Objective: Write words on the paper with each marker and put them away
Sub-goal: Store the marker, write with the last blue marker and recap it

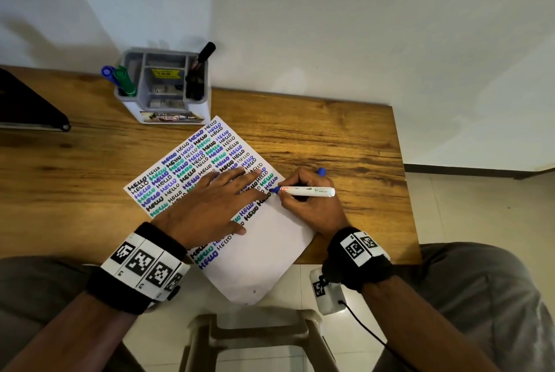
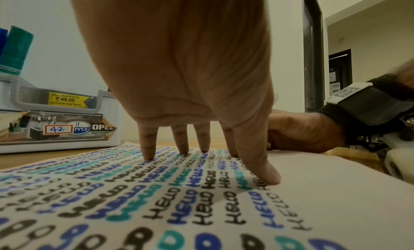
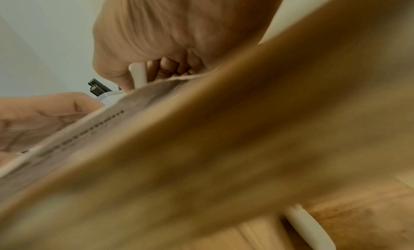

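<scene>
Paper (image 1: 264, 254) lies diagonally on the wooden surface (image 1: 330, 137), its 6 o'clock corner overhanging the edge. Left hand (image 1: 210, 203), grip released, presses it flat. Right hand (image 1: 312, 200) grasps one white marker (image 1: 306, 191), tip on paper. Organizer (image 1: 163, 86) at 11 o'clock holds one blue, one green, one black marker (image 1: 204, 55).

Head view: evenly lit and sharp, with soft diffuse shadows on the white wall (image 1: 330, 26) behind the grey plastic organiser (image 1: 163, 83). A mild sheen lies across the brown wood-grain table (image 1: 330, 137). Wide-angle bending shows at the frame edges. Left wrist view: the white sheet covered with handwriting (image 2: 201, 200) is sharp mid-frame and blurred nearest the lens. Right wrist view: dim, tilted and heavily blurred; the table edge fills the frame out of focus.
</scene>
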### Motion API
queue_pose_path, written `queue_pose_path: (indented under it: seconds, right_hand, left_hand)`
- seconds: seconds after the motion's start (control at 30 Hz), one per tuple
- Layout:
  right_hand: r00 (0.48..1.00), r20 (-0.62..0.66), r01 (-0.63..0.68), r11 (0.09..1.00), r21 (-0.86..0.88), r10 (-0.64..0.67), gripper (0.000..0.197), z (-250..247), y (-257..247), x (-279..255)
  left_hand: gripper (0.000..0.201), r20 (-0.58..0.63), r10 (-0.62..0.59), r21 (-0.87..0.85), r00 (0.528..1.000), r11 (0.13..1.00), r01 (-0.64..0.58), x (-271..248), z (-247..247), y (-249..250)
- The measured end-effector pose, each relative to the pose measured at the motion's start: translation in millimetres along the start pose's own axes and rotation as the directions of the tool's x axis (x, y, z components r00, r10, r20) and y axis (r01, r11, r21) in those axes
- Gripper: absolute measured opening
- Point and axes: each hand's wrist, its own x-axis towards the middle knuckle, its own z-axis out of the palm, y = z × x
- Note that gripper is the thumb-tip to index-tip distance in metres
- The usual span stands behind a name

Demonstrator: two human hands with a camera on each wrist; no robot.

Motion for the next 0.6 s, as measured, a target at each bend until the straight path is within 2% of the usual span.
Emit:
queue_pose_path:
  seconds: [0.6]
  right_hand:
    - [1.000,-0.020,-0.011,1.000,0.002,0.011,0.012,-0.4,-3.2,-0.6]
  left_hand:
    - [0.077,0.026,-0.004,0.024,1.000,1.000,0.003,0.8,-2.4,0.6]
